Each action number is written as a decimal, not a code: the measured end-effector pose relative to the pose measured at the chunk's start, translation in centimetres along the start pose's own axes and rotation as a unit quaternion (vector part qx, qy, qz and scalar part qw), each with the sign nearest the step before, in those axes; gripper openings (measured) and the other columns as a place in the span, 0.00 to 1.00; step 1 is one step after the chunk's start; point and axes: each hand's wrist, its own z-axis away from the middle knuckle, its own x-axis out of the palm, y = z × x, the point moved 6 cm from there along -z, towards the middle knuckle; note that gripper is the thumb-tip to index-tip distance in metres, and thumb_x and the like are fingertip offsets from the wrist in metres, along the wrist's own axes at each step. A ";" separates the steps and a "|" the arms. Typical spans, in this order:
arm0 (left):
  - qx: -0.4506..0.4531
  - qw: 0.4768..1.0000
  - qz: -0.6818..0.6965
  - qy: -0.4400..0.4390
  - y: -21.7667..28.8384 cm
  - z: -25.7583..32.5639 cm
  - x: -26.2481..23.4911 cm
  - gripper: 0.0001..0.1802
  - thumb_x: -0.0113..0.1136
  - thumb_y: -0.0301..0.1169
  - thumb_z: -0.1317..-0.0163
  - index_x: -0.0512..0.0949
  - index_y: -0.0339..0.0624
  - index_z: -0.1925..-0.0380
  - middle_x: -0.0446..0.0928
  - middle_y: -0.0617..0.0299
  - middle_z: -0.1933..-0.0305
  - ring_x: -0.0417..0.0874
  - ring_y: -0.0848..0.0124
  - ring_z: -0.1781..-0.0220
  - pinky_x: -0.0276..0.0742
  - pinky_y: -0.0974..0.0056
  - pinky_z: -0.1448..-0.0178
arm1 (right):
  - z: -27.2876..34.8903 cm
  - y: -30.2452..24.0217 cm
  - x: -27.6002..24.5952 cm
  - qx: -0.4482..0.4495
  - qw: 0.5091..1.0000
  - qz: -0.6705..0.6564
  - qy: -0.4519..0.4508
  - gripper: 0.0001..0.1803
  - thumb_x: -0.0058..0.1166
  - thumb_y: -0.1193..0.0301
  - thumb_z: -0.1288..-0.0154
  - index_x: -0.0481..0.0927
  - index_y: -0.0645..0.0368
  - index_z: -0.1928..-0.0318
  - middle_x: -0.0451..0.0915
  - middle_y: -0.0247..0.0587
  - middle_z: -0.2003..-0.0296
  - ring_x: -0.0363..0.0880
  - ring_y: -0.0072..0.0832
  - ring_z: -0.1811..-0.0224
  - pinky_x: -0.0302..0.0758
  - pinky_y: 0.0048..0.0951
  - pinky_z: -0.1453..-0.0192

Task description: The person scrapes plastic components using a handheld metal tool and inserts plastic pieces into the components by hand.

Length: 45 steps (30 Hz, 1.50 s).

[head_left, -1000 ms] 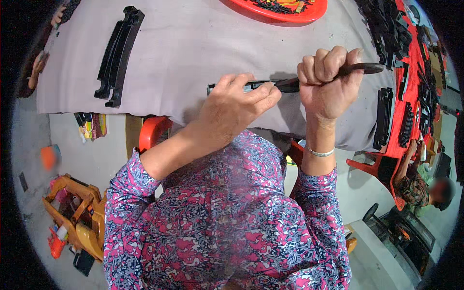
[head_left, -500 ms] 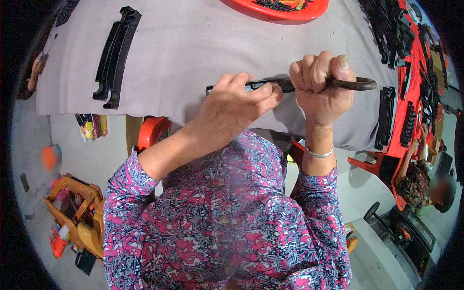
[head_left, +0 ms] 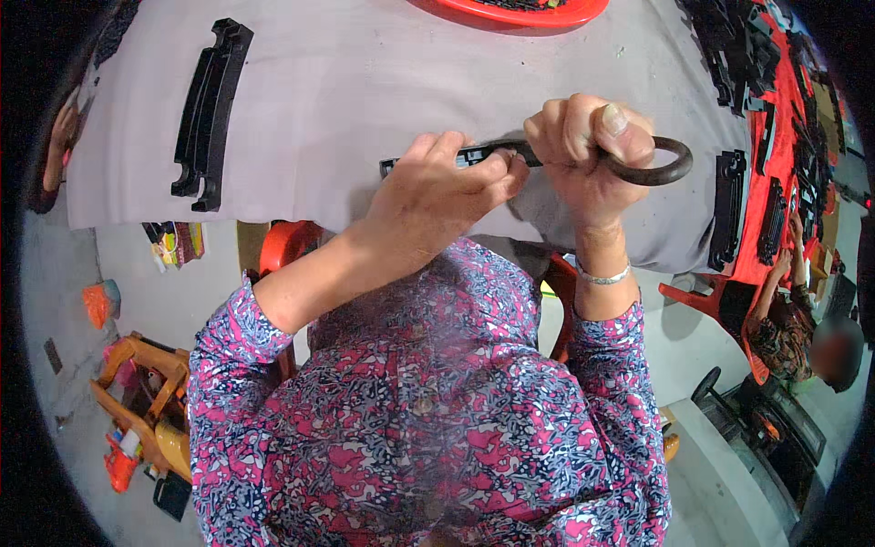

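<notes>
Over the grey table [head_left: 365, 100], we grip 1 long black plastic strip [head_left: 428, 162] in our left hand [head_left: 447, 187], right hand [head_left: 579, 150] fisted around a dark curved tool [head_left: 661, 169].

Grey table cloth [head_left: 383, 82]; black plastic strips [head_left: 208, 114] near its left edge; red tray [head_left: 547, 14] at the far edge; pink-and-blue patterned sleeves [head_left: 237, 365].

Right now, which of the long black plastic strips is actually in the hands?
The strip at the table's near edge, gripped by the left hand; the pair far left and the strip right lie untouched.
</notes>
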 end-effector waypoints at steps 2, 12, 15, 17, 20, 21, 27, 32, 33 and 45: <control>0.013 1.000 0.010 0.020 0.1 -0.2 -0.5 0.27 0.54 0.29 0.43 0.75 0.56 0.40 0.75 0.71 0.44 0.76 0.58 0.54 0.77 0.58 0.53 | 0.0 -0.3 0.4 -0.005 0.997 0.069 -0.037 0.26 0.42 0.57 0.30 0.59 0.55 0.84 0.52 0.26 0.87 0.47 0.20 0.83 0.47 0.28 0.77; 0.003 0.997 0.039 0.067 0.2 0.0 -1.5 0.21 0.56 0.31 0.43 0.79 0.48 0.47 0.79 0.67 0.48 0.77 0.60 0.53 0.74 0.60 0.51 | -0.1 -0.3 0.0 -0.014 1.000 0.014 -0.009 0.25 0.45 0.62 0.33 0.60 0.59 0.86 0.56 0.32 0.87 0.49 0.21 0.84 0.48 0.28 0.80; 0.008 0.996 0.009 0.089 0.3 0.0 -1.4 0.22 0.56 0.30 0.43 0.79 0.47 0.47 0.79 0.68 0.47 0.77 0.60 0.51 0.75 0.60 0.50 | 0.0 -0.2 0.3 -0.025 0.998 0.054 -0.018 0.24 0.45 0.64 0.35 0.59 0.59 0.86 0.57 0.32 0.87 0.50 0.20 0.83 0.48 0.28 0.80; 0.004 0.998 0.007 0.070 0.2 0.1 -1.3 0.22 0.56 0.29 0.44 0.79 0.46 0.46 0.79 0.67 0.45 0.77 0.59 0.49 0.75 0.59 0.48 | 0.1 -0.2 0.3 -0.032 0.996 0.080 -0.021 0.24 0.45 0.64 0.35 0.59 0.59 0.87 0.58 0.32 0.87 0.50 0.20 0.83 0.49 0.27 0.79; 0.024 0.995 -0.030 0.087 0.5 -0.1 -1.8 0.19 0.56 0.31 0.42 0.79 0.46 0.49 0.77 0.67 0.52 0.78 0.61 0.52 0.75 0.62 0.49 | 0.2 -0.5 0.8 -0.009 0.995 0.098 -0.035 0.24 0.44 0.64 0.36 0.57 0.59 0.87 0.57 0.32 0.87 0.51 0.21 0.83 0.50 0.28 0.79; 0.025 0.996 -0.029 0.085 0.6 -0.1 -1.8 0.19 0.56 0.31 0.42 0.79 0.46 0.49 0.77 0.67 0.52 0.78 0.61 0.52 0.75 0.62 0.49 | 0.2 -0.6 0.7 -0.005 0.991 0.131 -0.034 0.24 0.44 0.62 0.37 0.57 0.59 0.87 0.57 0.32 0.87 0.51 0.21 0.83 0.50 0.28 0.79; 0.012 0.999 0.006 0.050 0.2 -0.5 -1.6 0.21 0.55 0.31 0.43 0.78 0.48 0.47 0.76 0.69 0.48 0.78 0.61 0.52 0.75 0.61 0.51 | -0.3 -0.2 0.8 0.013 0.980 0.195 -0.047 0.26 0.44 0.59 0.38 0.57 0.61 0.87 0.55 0.32 0.88 0.51 0.22 0.83 0.50 0.29 0.80; 0.004 0.999 0.033 0.017 0.2 -0.2 -1.3 0.23 0.57 0.30 0.46 0.79 0.52 0.47 0.75 0.69 0.39 0.77 0.58 0.47 0.77 0.58 0.48 | -0.3 -0.3 1.3 0.026 0.983 0.175 -0.044 0.25 0.44 0.61 0.37 0.57 0.60 0.87 0.55 0.32 0.87 0.51 0.21 0.83 0.50 0.29 0.79; 0.005 0.999 0.034 0.017 0.3 -0.2 -1.3 0.23 0.57 0.30 0.46 0.79 0.52 0.47 0.75 0.69 0.39 0.77 0.58 0.47 0.77 0.58 0.48 | -0.3 0.0 1.0 0.027 0.993 0.111 -0.038 0.24 0.44 0.63 0.37 0.57 0.60 0.87 0.56 0.32 0.87 0.50 0.21 0.82 0.49 0.28 0.79; 0.010 0.995 0.056 0.080 0.0 -0.1 -1.3 0.21 0.56 0.30 0.44 0.79 0.46 0.48 0.79 0.66 0.46 0.77 0.59 0.50 0.75 0.58 0.47 | -0.3 0.7 -1.6 -0.032 0.999 -0.035 0.018 0.24 0.43 0.57 0.34 0.56 0.53 0.85 0.51 0.27 0.87 0.43 0.19 0.84 0.45 0.28 0.80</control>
